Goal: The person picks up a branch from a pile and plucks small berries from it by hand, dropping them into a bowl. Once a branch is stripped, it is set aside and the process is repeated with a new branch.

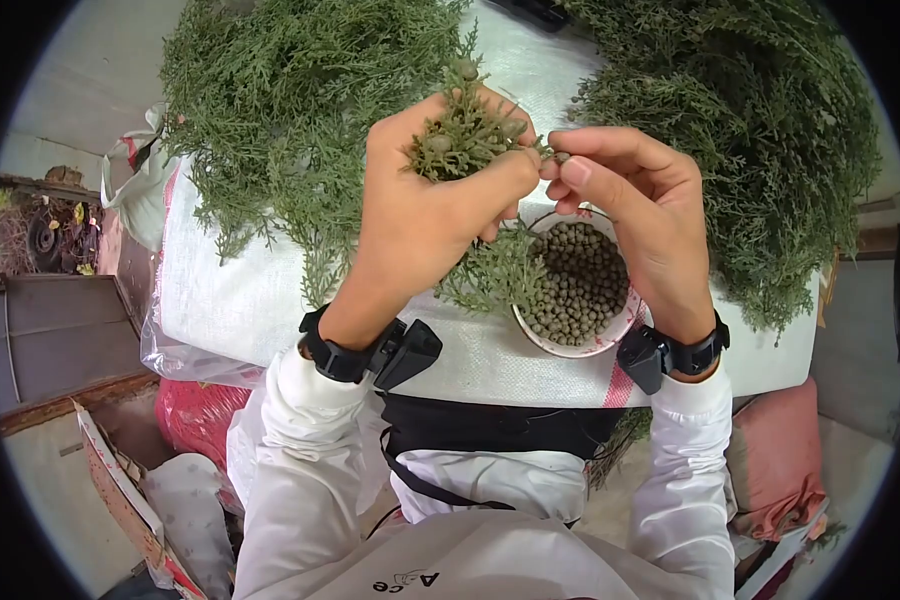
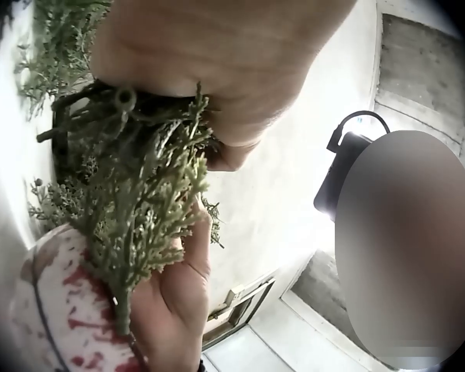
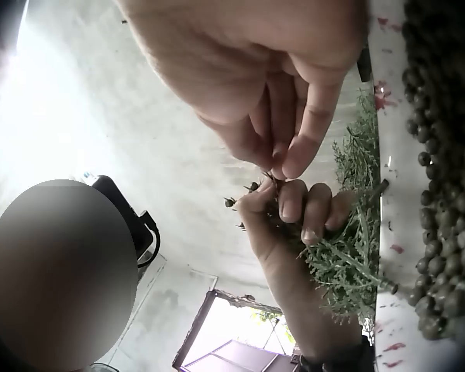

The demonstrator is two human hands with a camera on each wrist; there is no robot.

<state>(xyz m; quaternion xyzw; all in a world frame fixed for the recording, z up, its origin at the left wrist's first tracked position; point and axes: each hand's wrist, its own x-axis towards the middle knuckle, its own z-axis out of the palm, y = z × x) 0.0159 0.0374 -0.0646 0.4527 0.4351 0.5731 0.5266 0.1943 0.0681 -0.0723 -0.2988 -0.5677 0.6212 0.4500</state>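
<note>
My left hand (image 1: pixel 420 220) grips a sprig of scaly evergreen (image 1: pixel 462 135) that bears round cones, its tip rising above the fist. Cut stems (image 2: pixel 124 105) stick out below that hand in the left wrist view. Beside it, my right hand (image 1: pixel 660 205) pinches a small round cone (image 1: pixel 562 158) between thumb and forefinger, close to the left thumb. Both hands meet above a white enamel bowl (image 1: pixel 598 350) with red marks. Many small round cones (image 1: pixel 575 285) fill the bowl. Feathery foliage (image 1: pixel 495 270) from under the left hand overlaps its left rim.
Large heaps of evergreen branches lie on the left (image 1: pixel 270 100) and right (image 1: pixel 740 130) of the white woven sheet (image 1: pixel 230 310). A red bag (image 1: pixel 198 415) sits below at left and a pinkish sack (image 1: pixel 778 450) at right. A white sack (image 1: pixel 135 190) stands beyond the left edge.
</note>
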